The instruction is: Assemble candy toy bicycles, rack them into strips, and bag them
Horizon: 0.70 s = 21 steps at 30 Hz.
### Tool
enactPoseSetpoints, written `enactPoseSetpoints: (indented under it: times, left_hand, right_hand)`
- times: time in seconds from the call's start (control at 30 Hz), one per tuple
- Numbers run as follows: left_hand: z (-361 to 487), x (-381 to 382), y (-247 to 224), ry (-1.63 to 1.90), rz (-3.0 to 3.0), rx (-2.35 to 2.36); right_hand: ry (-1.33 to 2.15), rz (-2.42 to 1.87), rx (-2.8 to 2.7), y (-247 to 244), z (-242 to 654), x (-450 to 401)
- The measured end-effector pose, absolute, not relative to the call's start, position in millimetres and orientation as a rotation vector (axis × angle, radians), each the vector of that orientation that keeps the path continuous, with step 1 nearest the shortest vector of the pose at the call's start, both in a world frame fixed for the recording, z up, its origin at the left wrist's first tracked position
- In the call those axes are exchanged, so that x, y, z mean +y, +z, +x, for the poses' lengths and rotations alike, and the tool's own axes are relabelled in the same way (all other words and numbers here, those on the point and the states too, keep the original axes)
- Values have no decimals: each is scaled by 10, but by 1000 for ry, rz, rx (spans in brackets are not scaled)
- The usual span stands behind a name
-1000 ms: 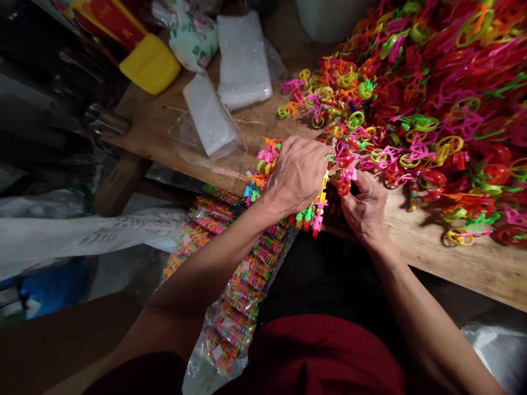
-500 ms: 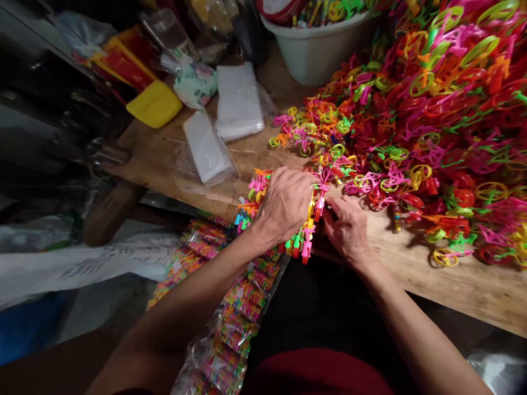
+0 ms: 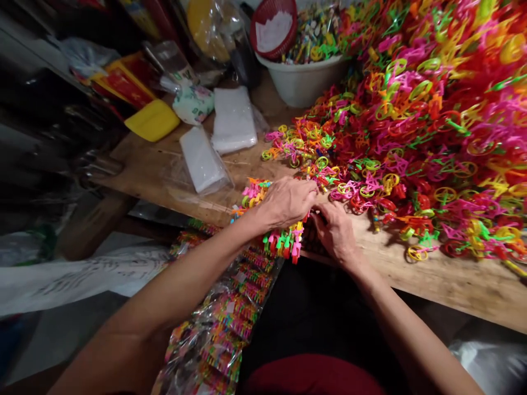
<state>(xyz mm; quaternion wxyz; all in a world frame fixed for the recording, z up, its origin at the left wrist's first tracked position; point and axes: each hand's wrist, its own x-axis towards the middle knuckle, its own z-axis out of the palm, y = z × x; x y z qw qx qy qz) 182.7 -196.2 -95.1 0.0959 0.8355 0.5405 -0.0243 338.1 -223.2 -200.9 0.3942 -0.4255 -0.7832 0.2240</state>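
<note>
My left hand [image 3: 288,200] is curled over a tight row of small bright plastic toys [image 3: 284,241] at the table's front edge. Pink, green, yellow and red ends of the row stick out below and to the left of it. Its fingers are bent at the right end of the row, where another toy may be hidden. Close beside it, my right hand [image 3: 338,233] has its thumb and fingers drawn together, nearly touching the left fingertips. Whatever the right fingers pinch is too small or covered to make out.
A big heap of colourful plastic toys [image 3: 432,137] with wheel-like rings covers the table's right side. Behind are a white tub [image 3: 300,82] and a red basket [image 3: 274,49]. Clear plastic bags [image 3: 234,118] lie left. Packed strips of toys [image 3: 230,307] hang below the edge.
My right hand's fingers have come up closer to the left fingertips. My left hand has turned a little over the row's right end. The view has tilted, showing more of the tub and basket.
</note>
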Motion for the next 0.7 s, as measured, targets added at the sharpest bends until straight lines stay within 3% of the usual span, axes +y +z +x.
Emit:
enactPoseSetpoints:
  times: [0.3,0.53,0.7]
  left_hand:
    - [1776,-2019,-963,12,2474,1578]
    - [1736,-2022,-1001,91,2456,1634]
    - [1710,-2021,-1024,172,2457,1651]
  right_hand:
    - [402,-1869,-2245,-1685,3071,-1752]
    - [415,-1729,-2015,-1593,3228,-1431]
    - [645,-1558,-1561,-1344,3667,-1190]
